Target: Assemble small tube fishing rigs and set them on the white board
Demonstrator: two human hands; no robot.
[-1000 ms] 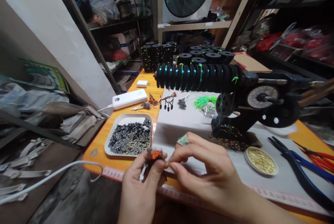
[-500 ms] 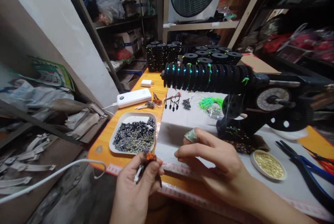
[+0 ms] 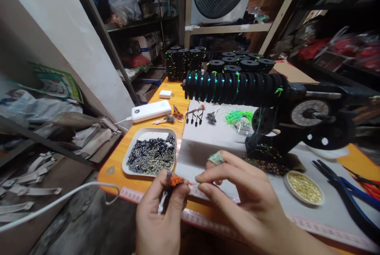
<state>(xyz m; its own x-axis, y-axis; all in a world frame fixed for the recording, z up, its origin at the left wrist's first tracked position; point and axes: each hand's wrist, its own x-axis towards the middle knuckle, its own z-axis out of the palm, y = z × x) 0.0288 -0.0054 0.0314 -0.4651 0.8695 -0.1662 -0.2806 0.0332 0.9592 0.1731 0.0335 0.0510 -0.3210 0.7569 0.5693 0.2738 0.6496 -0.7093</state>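
Note:
In the head view my left hand [image 3: 162, 211] is closed round a small bundle of orange and dark strands [image 3: 175, 180] with a white stem [image 3: 162, 202] sticking out below. A thin reddish tip pokes out at the bundle's right end. Just right of that tip, my right hand [image 3: 246, 191] holds its thumb and forefinger close together in a pinch; what lies between them, if anything, is too small to make out. One of its fingers is wrapped in greenish tape [image 3: 215, 158]. Beyond my left hand stands a white tray [image 3: 124, 164] of small black, grey and yellow pieces.
A black machine [image 3: 267, 128] with a row of dark spools [image 3: 234, 87] stands at the right. Near it are a dish of gold-coloured bits [image 3: 304, 188] and blue-handled pliers [image 3: 347, 191]. A power bank [image 3: 151, 111], a green strand bunch [image 3: 237, 117] and a white cable [image 3: 59, 205] lie around.
My right hand's thumb and forefinger have come together and moved down to the reddish tip of the bundle. The left hand has shifted slightly right, still holding the bundle.

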